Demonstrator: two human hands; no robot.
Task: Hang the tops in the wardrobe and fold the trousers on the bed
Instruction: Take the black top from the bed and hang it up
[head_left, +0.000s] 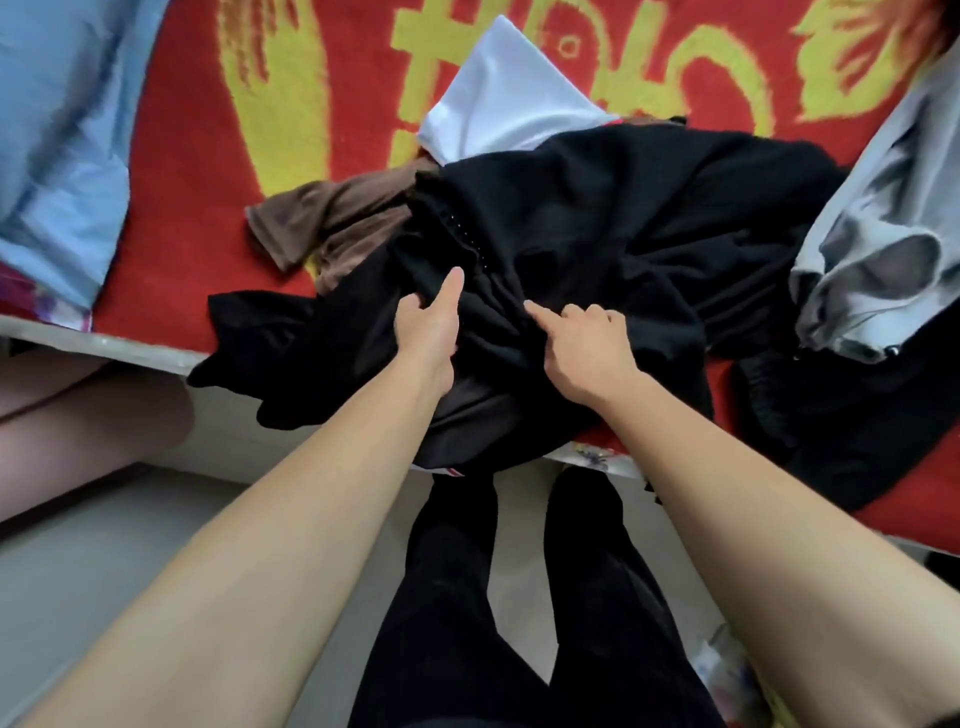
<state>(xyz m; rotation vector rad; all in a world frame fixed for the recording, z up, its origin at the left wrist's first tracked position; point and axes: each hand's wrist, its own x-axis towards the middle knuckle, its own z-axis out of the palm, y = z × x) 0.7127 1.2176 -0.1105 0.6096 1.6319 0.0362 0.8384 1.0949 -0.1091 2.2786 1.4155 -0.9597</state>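
Black garment (597, 218) crumpled on bed (182, 208), long axis left-right; left hand (426, 327) grip clutches it; right hand (587, 343) grip unclear.

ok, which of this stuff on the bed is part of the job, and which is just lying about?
Job: black garment, with left hand and right hand on it; brown garment; white garment; grey garment.
Lying about: blue pillow; red-and-yellow blanket.
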